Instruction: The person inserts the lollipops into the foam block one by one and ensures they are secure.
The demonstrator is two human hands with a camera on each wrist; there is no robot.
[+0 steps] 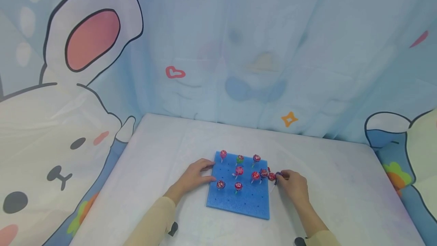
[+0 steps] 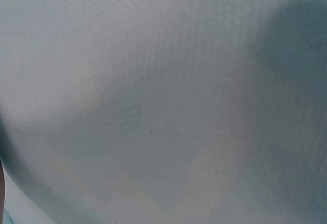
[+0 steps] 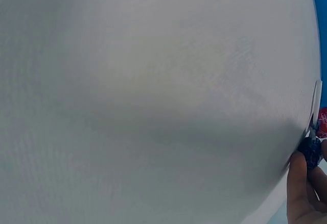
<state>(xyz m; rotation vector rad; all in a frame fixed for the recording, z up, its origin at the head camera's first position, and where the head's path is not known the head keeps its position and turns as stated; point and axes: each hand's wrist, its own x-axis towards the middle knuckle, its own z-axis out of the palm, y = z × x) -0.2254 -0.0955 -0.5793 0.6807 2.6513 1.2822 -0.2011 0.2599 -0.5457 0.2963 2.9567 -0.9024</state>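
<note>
A square blue foam board (image 1: 235, 202) lies on the table, with several wrapped lollipops (image 1: 239, 171) standing in it on their sticks. My left hand (image 1: 194, 177) touches the board's left edge with thumb and fingers spread. Off the right edge, my right hand (image 1: 294, 185) pinches a dark blue lollipop (image 3: 309, 152) between thumb and fingers. Its white stick (image 3: 317, 99) shows beside the board in the right wrist view. A red lollipop (image 1: 271, 177) sits just left of those fingertips, at the board's right edge.
Rows of small holes (image 1: 244, 203) mark the board's surface. A white cloth covers the table (image 1: 170, 143), and a light blue printed curtain (image 1: 191, 41) hangs behind it. The left wrist view holds mostly blurred white cloth.
</note>
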